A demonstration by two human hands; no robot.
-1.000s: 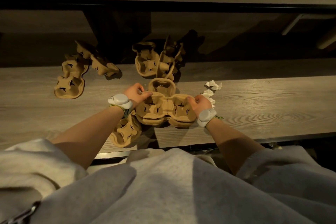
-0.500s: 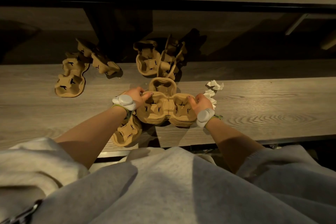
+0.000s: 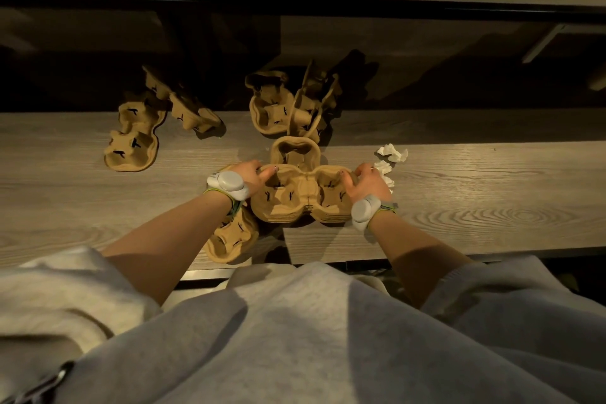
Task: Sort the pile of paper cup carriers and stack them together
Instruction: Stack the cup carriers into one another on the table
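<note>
Between my hands sits the stack of cup carriers [image 3: 303, 195], long axis running left to right; my left hand [image 3: 251, 174] and right hand [image 3: 364, 182] each grip an end. Loose carriers [image 3: 132, 138] lie beyond, nearer my left.

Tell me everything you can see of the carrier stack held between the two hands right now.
The carrier stack is several brown moulded-pulp cup carriers nested together, their layered edges showing along the near side. The top carrier shows two round cup wells side by side, with dark slits in their flaps and a raised ridge between. It sits flat on the wooden table, near the front edge. The left hand grips its left end and the right hand its right end. Another carrier lies against its far side.
</note>
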